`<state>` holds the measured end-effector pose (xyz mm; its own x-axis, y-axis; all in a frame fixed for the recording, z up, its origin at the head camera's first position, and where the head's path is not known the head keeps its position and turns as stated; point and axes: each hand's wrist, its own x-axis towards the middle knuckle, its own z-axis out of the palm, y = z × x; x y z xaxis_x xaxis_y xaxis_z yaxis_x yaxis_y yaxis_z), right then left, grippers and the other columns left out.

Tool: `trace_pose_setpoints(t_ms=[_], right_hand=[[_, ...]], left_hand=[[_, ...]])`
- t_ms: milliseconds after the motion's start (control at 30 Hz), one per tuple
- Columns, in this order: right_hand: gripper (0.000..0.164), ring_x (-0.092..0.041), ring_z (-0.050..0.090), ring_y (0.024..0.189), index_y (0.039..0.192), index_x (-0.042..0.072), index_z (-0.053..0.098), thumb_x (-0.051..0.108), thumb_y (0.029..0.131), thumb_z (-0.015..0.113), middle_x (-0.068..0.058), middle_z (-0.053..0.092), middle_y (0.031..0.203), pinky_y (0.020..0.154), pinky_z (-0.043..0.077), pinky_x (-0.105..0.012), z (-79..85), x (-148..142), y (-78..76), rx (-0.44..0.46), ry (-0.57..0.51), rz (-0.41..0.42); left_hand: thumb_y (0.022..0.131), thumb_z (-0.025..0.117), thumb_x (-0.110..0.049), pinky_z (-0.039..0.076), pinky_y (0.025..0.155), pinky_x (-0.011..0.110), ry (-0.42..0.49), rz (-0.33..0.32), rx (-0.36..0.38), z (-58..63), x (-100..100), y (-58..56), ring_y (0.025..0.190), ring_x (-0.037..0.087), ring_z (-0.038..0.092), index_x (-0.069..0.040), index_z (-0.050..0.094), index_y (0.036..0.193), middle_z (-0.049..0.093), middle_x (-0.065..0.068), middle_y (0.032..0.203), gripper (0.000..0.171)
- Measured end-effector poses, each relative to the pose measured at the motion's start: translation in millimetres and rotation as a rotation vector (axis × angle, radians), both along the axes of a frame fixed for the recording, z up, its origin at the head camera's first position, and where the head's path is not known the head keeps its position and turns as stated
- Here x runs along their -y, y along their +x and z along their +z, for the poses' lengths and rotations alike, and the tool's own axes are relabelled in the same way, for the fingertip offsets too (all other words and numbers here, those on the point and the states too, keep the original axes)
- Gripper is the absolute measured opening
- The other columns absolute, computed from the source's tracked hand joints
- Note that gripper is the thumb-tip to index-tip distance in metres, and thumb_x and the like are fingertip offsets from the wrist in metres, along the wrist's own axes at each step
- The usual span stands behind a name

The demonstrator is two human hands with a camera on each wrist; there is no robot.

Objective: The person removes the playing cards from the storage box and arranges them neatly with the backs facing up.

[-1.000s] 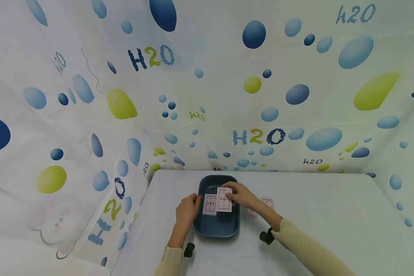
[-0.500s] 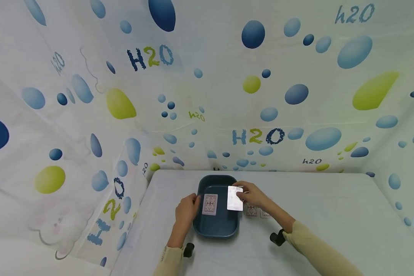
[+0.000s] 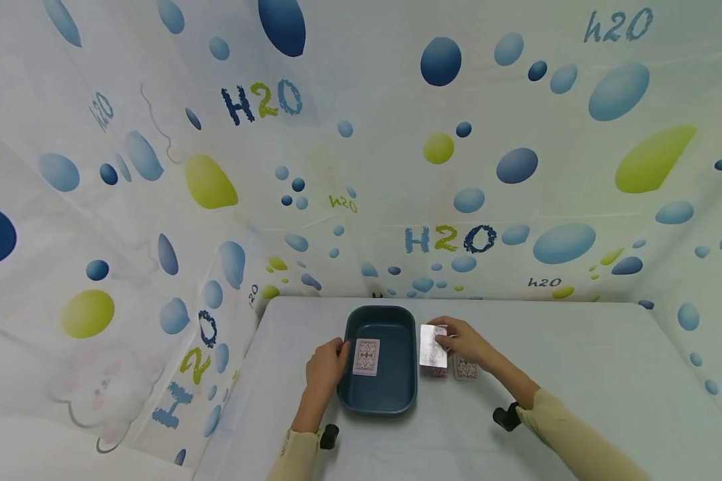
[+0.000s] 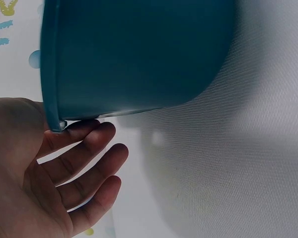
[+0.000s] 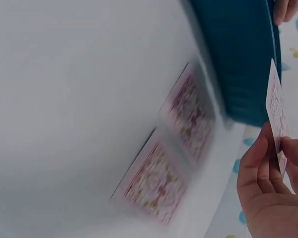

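A dark blue tray sits on the white table, and one patterned-back card lies in it. My left hand holds the tray's left rim; in the left wrist view its fingers lie along the tray's outer wall under the rim. My right hand pinches a card, pale side toward me, just right of the tray. That card is above two face-down cards on the table. The right wrist view shows the held card edge-on in my right hand, with the table cards below.
The white table is walled on the left, back and right by a bubble-printed curtain. The tray stands close against the nearer of the two table cards.
My right hand has lifted a card from the tray and carried it right, over the tray's edge, turning its pale side up. The left hand has stayed on the rim.
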<state>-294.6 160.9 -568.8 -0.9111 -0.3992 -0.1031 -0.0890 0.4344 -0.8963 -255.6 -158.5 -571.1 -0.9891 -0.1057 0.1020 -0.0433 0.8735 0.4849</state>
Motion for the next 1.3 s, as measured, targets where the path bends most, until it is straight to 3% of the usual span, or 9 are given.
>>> trace_pose_setpoints(t_ms=[500, 933, 1167, 1300], right_hand=[[0.034, -0.021, 0.056, 0.073, 0.126, 0.013, 0.051, 0.014, 0.092, 0.053, -0.016, 0.061, 0.099, 0.063, 0.051, -0.036, -8.4, -40, 3.8, -0.005, 0.039, -0.006], [0.035, -0.022, 0.054, 0.081, 0.127, 0.011, 0.05, 0.014, 0.092, 0.053, -0.016, 0.059, 0.109, 0.066, 0.05, -0.034, -16.4, -77, 9.0, 0.025, 0.075, -0.066], [0.033, -0.018, 0.053, 0.071, 0.125, 0.005, 0.05, 0.013, 0.092, 0.052, -0.014, 0.059, 0.096, 0.059, 0.049, -0.031, -28.1, -102, 12.5, -0.011, 0.099, -0.047], [0.035, -0.017, 0.051, 0.068, 0.126, 0.003, 0.048, 0.012, 0.092, 0.052, -0.013, 0.056, 0.088, 0.056, 0.047, -0.029, -31.7, -113, 13.1, 0.016, 0.121, -0.048]], left_hand=[[0.092, 0.052, -0.036, 0.03, 0.043, 0.027, -0.008, 0.005, 0.018, -0.6, -1, -1.2, 0.047, 0.012, 0.041, -0.016, 0.051, 0.066, 0.047, -0.002, 0.056, 0.032], [0.092, 0.051, -0.036, 0.03, 0.043, 0.028, -0.017, 0.009, 0.022, -0.9, -1, -2.9, 0.048, 0.013, 0.041, -0.016, 0.052, 0.067, 0.048, -0.002, 0.057, 0.032], [0.092, 0.051, -0.035, 0.03, 0.044, 0.028, -0.012, 0.01, 0.027, -0.5, -1, -2.8, 0.049, 0.013, 0.042, -0.016, 0.053, 0.067, 0.048, -0.002, 0.057, 0.032], [0.092, 0.051, -0.035, 0.03, 0.044, 0.028, -0.011, 0.011, 0.029, -0.8, -1, -2.8, 0.049, 0.013, 0.042, -0.016, 0.053, 0.067, 0.048, -0.002, 0.057, 0.032]])
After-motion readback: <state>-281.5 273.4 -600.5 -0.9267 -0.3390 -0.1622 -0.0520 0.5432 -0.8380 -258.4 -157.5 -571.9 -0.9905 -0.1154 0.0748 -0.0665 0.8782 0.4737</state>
